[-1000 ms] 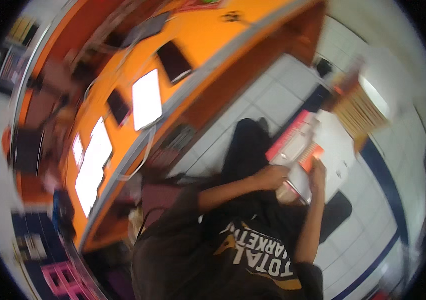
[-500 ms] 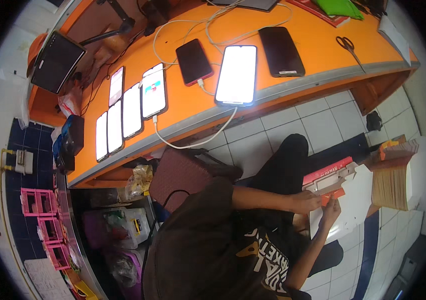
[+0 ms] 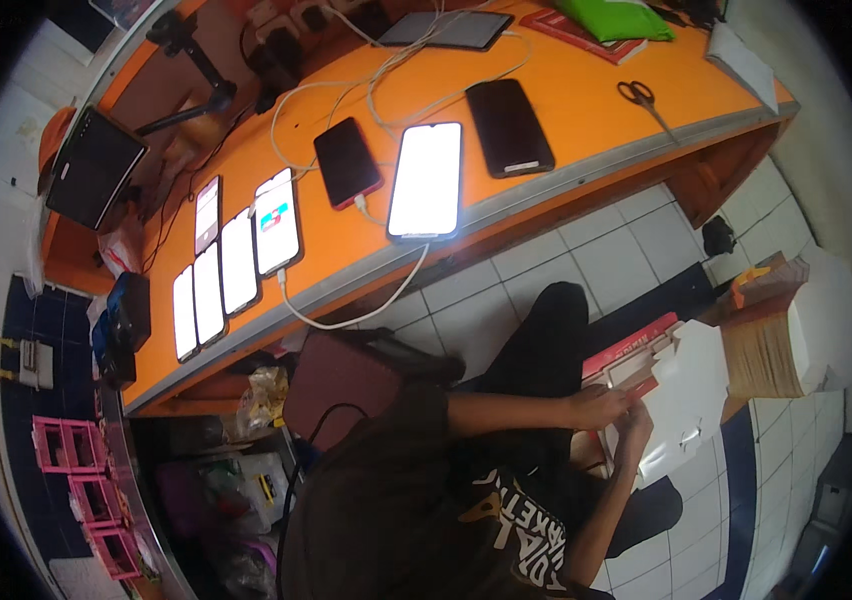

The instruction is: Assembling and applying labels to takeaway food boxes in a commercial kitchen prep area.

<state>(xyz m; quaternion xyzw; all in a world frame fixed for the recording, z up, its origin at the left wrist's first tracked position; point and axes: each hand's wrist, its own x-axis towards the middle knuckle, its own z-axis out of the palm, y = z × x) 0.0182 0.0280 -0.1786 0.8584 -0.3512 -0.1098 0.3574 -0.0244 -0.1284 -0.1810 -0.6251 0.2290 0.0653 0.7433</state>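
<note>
Close together over a pale sheet, my hands are at a small red-orange card flap. My left hand has its fingers pinched at the flap's near edge. Just below it, my right hand has bent fingers pressed together at the same flap. The flap seems to belong to a white and red carton piece with cut tabs, though the hands partly hide where it joins. Behind that piece lies a red printed strip.
Right of the sheet stands a stack of brown-edged card. On the orange table are several phones, among them a bright white-screened one, plus cables and scissors. A maroon seat and pink baskets are at left.
The view has shifted, so the table's phones sit lower and further left. My hands remain at the flap, now drawn closer together, with less of the flap showing between them.
</note>
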